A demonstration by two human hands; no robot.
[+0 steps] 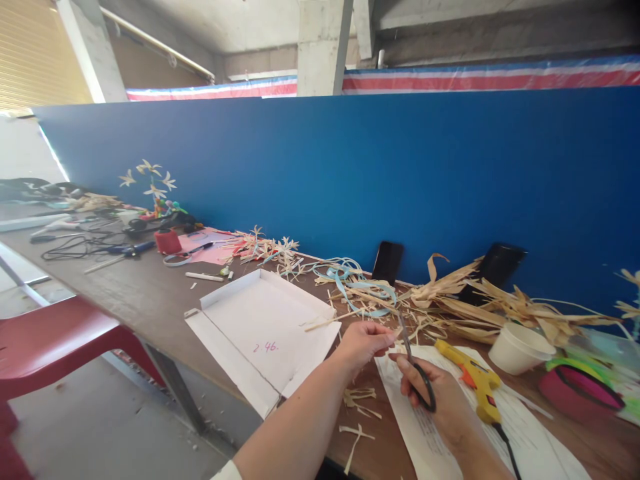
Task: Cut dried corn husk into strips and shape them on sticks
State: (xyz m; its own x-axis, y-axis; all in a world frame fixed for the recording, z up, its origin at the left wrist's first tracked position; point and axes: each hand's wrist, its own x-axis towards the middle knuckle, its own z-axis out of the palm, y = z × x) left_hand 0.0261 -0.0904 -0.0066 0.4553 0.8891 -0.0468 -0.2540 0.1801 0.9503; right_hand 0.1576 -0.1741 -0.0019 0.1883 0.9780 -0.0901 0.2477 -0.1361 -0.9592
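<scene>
My right hand (437,393) is closed round the black handles of a pair of scissors (407,343), whose blades point up and away from me. Between the fingertips of my left hand (363,343) is a small pale piece of dried husk (399,335), right beside the blades. Whether the blades touch the piece is too small to tell. Beneath my right hand lies a printed sheet of paper (415,427). A yellow glue gun (483,387) rests on the paper to the right. Cut husk scraps (359,437) are scattered on the table below my hands.
An opened white box (270,320) lies to the left. Dried husks (460,293), light-blue ribbon (345,280) and two phones (387,262) (500,261) line the blue partition (350,173). At right are a white cup (523,350) and a pink roll (577,393). A red chair (65,340) stands left.
</scene>
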